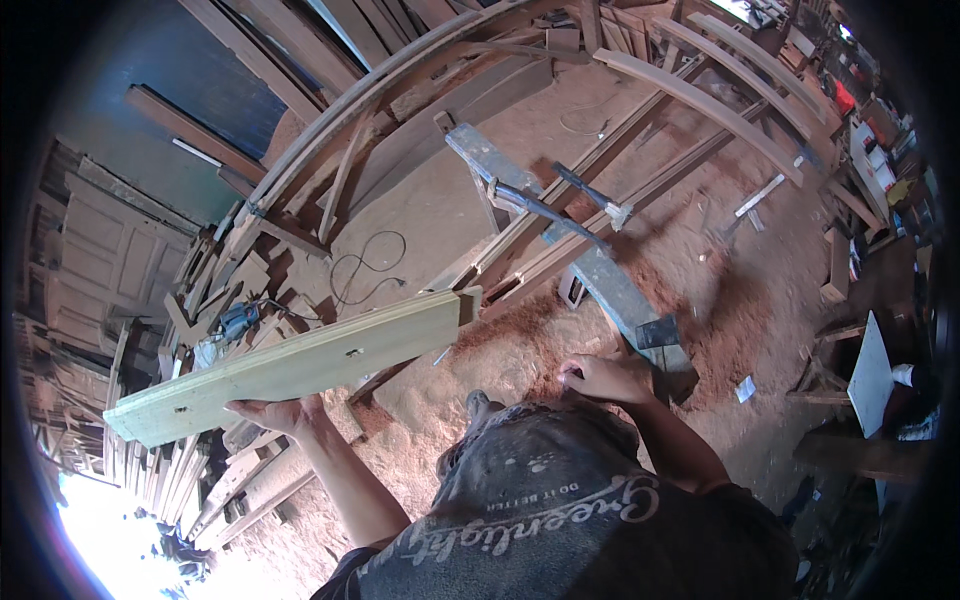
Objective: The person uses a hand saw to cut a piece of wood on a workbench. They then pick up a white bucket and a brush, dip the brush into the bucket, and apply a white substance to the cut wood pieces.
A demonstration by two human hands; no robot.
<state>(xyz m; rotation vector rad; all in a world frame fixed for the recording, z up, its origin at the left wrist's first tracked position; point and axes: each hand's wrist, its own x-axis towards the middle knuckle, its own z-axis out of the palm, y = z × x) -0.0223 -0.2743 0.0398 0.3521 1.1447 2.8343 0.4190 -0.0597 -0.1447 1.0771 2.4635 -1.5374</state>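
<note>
My left hand [280, 415] grips a pale greenish wooden board [280, 370] from below, near its left part; the board is raised diagonally and has small slots in its face. My right hand [600, 380] is apart from the board, its fingers curled, with whatever they may hold too small to make out. Just beyond it lies a worn, grey-painted beam [610, 300] on a support, with a dark block [656, 332] near its end. Long grooved wooden rails [540, 268] cross this beam, and metal clamps [555, 215] sit over them.
A large curved timber frame [370, 85] spans the back, and curved strips [700, 100] stand at the upper right. Offcuts, a blue power tool [240, 318] and a looped cord [365, 260] are on the left. A white panel [865, 370] and clutter line the right.
</note>
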